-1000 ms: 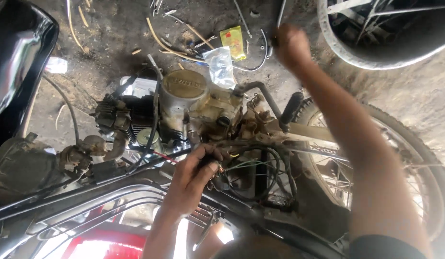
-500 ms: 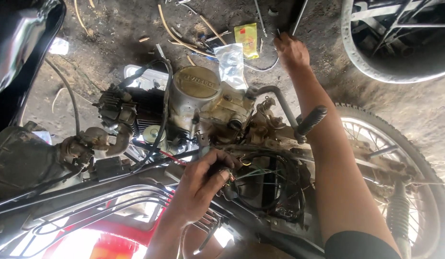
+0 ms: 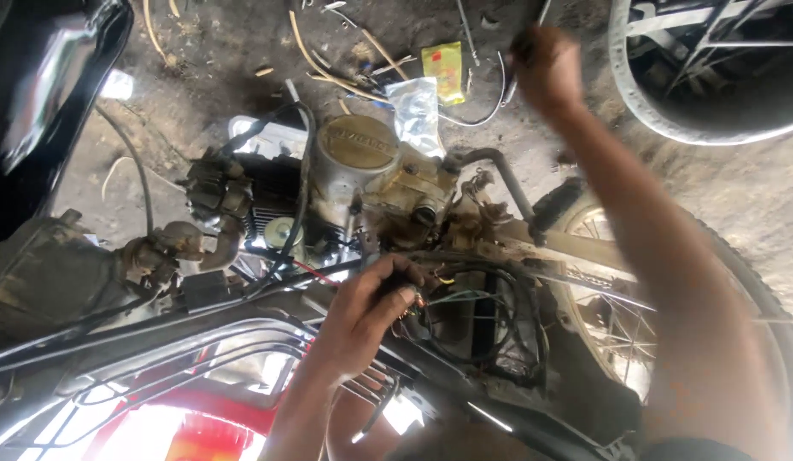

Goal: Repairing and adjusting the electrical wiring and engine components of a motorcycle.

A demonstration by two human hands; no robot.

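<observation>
I look down on a stripped motorcycle engine [image 3: 358, 149] with a round brass-coloured cover. My left hand [image 3: 362, 320] is at the frame just below it, fingers pinched on a bundle of dark wires [image 3: 439, 282] with small coloured connectors. My right arm stretches past the engine to the dirt floor. My right hand [image 3: 546, 72], blurred, is closed around a thin metal tool [image 3: 541, 13] whose shaft sticks out beyond the fingers.
A clear plastic bag [image 3: 413, 107] and a yellow packet [image 3: 443, 68] lie on the ground behind the engine among loose wires and sticks. A spoked wheel [image 3: 614, 329] sits right, another tyre [image 3: 670, 115] upper right, black bodywork [image 3: 46, 94] upper left, a red part [image 3: 200, 427] below.
My right hand has drawn back slightly from the ground with the thin tool in it. My left hand stays on the wires. The view has shifted a little.
</observation>
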